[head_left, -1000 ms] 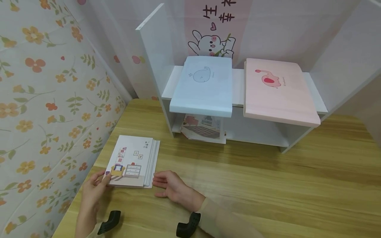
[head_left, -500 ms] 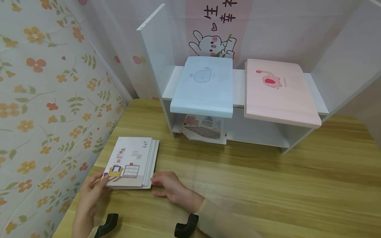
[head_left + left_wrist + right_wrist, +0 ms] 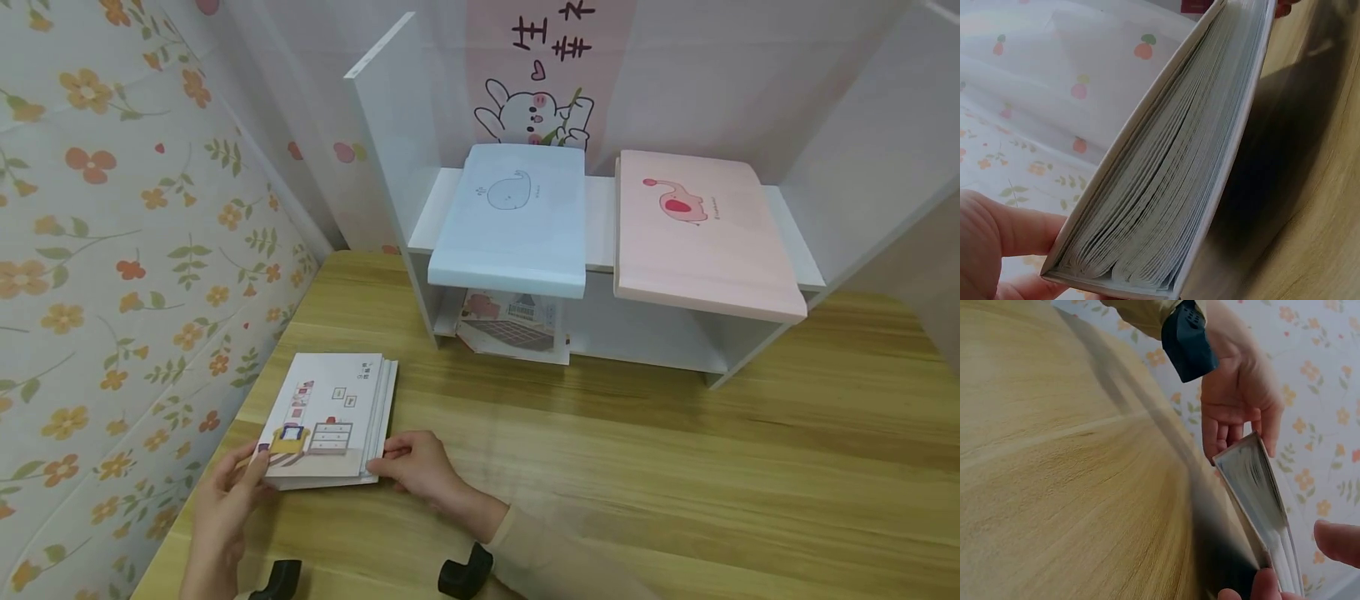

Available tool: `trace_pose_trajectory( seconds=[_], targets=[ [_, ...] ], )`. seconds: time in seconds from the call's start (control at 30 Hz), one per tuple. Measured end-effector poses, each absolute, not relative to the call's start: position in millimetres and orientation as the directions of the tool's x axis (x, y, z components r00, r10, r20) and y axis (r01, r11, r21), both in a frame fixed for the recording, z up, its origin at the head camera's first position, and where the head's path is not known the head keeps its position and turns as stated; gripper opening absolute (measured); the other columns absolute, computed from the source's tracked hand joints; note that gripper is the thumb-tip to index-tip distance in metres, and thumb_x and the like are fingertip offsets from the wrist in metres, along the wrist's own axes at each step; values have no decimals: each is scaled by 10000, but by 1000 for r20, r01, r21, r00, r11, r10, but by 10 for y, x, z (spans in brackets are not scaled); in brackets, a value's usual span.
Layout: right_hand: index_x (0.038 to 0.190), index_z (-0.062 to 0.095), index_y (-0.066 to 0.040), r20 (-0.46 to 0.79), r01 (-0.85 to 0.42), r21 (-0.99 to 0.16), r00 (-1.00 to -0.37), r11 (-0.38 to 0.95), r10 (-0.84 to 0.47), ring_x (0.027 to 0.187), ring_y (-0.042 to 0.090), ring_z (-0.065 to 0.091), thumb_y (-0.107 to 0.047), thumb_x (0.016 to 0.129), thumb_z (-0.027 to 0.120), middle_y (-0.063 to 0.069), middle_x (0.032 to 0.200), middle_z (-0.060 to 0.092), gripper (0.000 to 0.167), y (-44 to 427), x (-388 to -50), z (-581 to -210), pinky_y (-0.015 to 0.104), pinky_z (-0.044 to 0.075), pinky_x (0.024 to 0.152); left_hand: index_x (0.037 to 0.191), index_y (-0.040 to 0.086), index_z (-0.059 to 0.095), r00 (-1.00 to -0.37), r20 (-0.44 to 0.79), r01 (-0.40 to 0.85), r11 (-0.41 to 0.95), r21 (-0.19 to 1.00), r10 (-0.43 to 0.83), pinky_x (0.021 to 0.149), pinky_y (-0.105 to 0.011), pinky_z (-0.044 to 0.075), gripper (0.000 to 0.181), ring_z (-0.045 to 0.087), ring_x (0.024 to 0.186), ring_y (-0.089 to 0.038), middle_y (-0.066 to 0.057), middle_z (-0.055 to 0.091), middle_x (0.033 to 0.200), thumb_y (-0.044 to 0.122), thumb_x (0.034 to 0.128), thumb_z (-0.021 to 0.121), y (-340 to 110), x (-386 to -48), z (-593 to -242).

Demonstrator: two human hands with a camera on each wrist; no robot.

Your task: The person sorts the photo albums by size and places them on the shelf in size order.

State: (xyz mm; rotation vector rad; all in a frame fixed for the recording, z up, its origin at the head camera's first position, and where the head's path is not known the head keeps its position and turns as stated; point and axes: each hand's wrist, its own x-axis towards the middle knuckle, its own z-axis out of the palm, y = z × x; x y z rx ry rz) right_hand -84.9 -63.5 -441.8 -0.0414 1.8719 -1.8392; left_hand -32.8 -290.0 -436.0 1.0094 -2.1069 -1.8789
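Observation:
A white hardcover book [image 3: 318,417], with a yellow armchair and a chest of drawers drawn on its cover, is at the table's left side. My left hand [image 3: 225,496] grips its left near corner, thumb on the cover. At the right near corner, my right hand [image 3: 423,471] pinches the edge. The thick grey-white pages [image 3: 1154,187] show between the covers in the left wrist view. Dark shadow lies along the book's underside in both wrist views. Parts of the fingers under the book are hidden.
Behind stands a white shelf unit [image 3: 390,150]. On its upper board lie a light blue whale-print book [image 3: 510,225] and a pink elephant-print book [image 3: 701,242]. A printed booklet [image 3: 513,325] juts from the lower shelf. Flowered cloth [image 3: 112,292] borders the wooden table [image 3: 600,467] at left.
The white book has shifted slightly toward me, its near edge now showing thicker. My right hand has gone from relaxed fingers beside the edge to pinching the corner. Shelf items look unmoved.

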Motion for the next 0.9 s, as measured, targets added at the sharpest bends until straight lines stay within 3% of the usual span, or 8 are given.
trace_pose_trajectory(
  seconds=[0.3,0.37,0.57,0.77,0.9],
  targets=[
    [902,609,35,-302,284,-953,-885,104,-354,575,72,512,-17,730,769,8,753,571,241,-625,-857,-4418,229,486,486,909,322,649,-792,-245,-262,-50,964,-559,546,-199,524,169,612,623,-40,112,636,743,154,892,641,-2899,-261,-4554],
    [909,597,32,-289,269,-957,-891,106,-349,572,69,517,-4,719,773,10,748,581,261,-623,-867,-4420,224,486,484,960,275,663,-775,-249,-251,-78,965,-581,557,-194,528,122,614,643,-38,98,639,761,187,875,668,-2903,-269,-4637],
    [904,584,39,-268,252,-963,-902,90,-340,579,84,530,35,704,766,35,743,588,270,-595,-872,-4391,259,507,491,1095,168,637,-717,-283,-271,-119,955,-637,593,-199,537,233,617,698,-47,76,636,828,210,869,677,-2844,-262,-4677],
    [938,570,60,-221,216,-975,-909,54,-354,671,107,561,51,699,764,56,794,567,308,-509,-882,-4311,191,488,535,1094,193,605,-742,-320,-264,-182,947,-589,607,-205,539,180,621,700,-51,94,639,821,149,919,601,-2697,-193,-4433],
    [958,573,73,-177,167,-984,-915,61,-363,715,138,585,40,704,767,59,809,568,321,-405,-892,-4243,168,482,578,1094,215,627,-778,-288,-204,-209,956,-559,623,-236,552,204,642,724,-74,65,651,857,148,901,631,-2679,-159,-4463]
  ],
)
